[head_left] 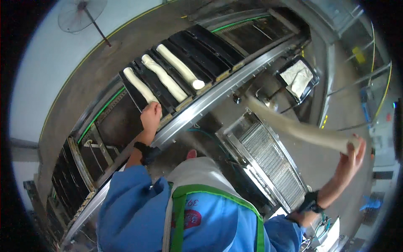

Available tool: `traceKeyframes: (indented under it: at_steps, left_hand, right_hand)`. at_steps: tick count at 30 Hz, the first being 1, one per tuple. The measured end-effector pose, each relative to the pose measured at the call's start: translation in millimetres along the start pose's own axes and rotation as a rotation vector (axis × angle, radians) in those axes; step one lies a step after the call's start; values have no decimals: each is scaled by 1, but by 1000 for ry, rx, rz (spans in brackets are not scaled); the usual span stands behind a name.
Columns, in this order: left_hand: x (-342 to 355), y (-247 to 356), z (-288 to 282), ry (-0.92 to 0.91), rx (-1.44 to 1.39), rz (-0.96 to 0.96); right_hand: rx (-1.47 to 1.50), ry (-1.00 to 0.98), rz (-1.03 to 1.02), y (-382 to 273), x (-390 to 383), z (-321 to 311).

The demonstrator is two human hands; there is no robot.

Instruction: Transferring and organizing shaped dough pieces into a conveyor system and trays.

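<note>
My right hand [349, 161], out to the far right, grips one end of a long pale dough roll [308, 133]. The roll stretches through the air toward the middle, blurred by motion. At the near end of another dough roll [138, 84], my left hand [151, 114] has its fingers closed over the tip. That roll lies in a black trough-shaped mold [132, 93]. Beside it lie a twisted dough roll [164, 77] and a third dough roll [176, 63], whose near end bends over the mold's edge.
Black molds [201, 48] line a curved conveyor with a metal rail [214, 92]. A perforated metal belt [270, 153] stands at right of my body. Beyond it is a black stool [299, 77] with a pale cloth on top. A standing fan [82, 14] is at the far left.
</note>
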State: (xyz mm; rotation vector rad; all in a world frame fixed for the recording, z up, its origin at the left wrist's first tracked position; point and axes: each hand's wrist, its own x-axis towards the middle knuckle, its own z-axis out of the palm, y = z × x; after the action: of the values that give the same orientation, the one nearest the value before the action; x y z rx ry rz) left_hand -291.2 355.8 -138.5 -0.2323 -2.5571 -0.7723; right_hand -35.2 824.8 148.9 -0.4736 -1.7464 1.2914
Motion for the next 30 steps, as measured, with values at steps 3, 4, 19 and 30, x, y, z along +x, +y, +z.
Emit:
traceKeyframes:
  at_steps: [3,4,19,30]
  left_hand:
    - [-8,0,-11,17,10,-50]
    - [-6,-2,-11,14,-10,-29]
    - [21,13,-51,-1,-131,254]
    - [122,2,13,-935,692,491]
  right_hand:
    - [126,-146,-96,18,15,120]
    - [94,-112,-112,23,9,167]
    - [-829,-619,-114,289,-111,91]
    - [-1499,-229,696,300,-243,-196]
